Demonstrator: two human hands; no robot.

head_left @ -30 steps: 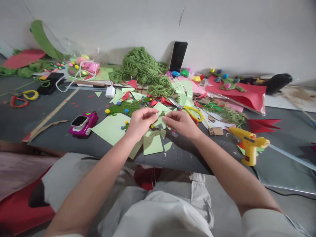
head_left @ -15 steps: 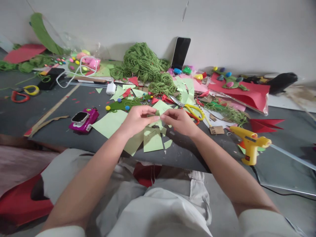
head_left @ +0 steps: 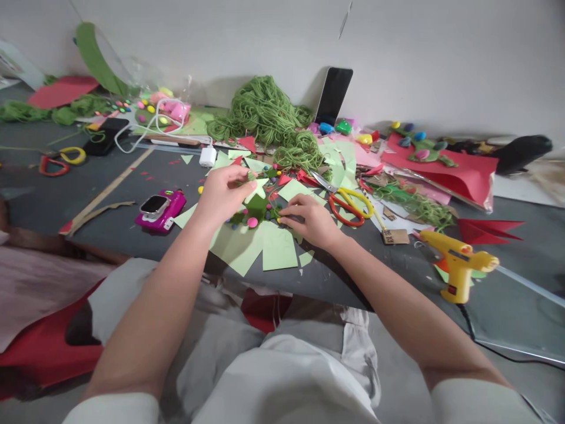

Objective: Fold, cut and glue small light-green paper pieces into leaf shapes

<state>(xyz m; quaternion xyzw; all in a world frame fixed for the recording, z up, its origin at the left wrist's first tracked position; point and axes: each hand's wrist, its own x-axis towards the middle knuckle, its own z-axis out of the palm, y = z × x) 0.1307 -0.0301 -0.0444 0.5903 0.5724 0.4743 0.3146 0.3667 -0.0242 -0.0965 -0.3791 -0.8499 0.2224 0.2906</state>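
A small pale green paper star point(head_left: 258, 189) is pinched between the thumb and fingers of my left hand point(head_left: 225, 194). Just below it is a dark green leaf-like piece point(head_left: 256, 207) with small coloured balls on it, a pink ball point(head_left: 252, 222) among them. My right hand point(head_left: 311, 219) has its thumb and fingertips closed on the right end of that piece. Beneath lie pale green paper sheets point(head_left: 241, 253), partly covered by the piece and my hands. A smaller square of pale green paper point(head_left: 280, 247) bears faint pencil lines.
Scissors point(head_left: 351, 203) lie right of my right hand, and a yellow glue gun point(head_left: 459, 259) stands farther right. Behind are green yarn point(head_left: 265, 112), a phone point(head_left: 334, 94) leaning on the wall and red paper point(head_left: 450, 168). A purple device point(head_left: 163, 212) is at left.
My hands have moved apart, the star staying in the left one. The green piece with balls has come nearer, from behind my left hand, with my right fingers on its end.
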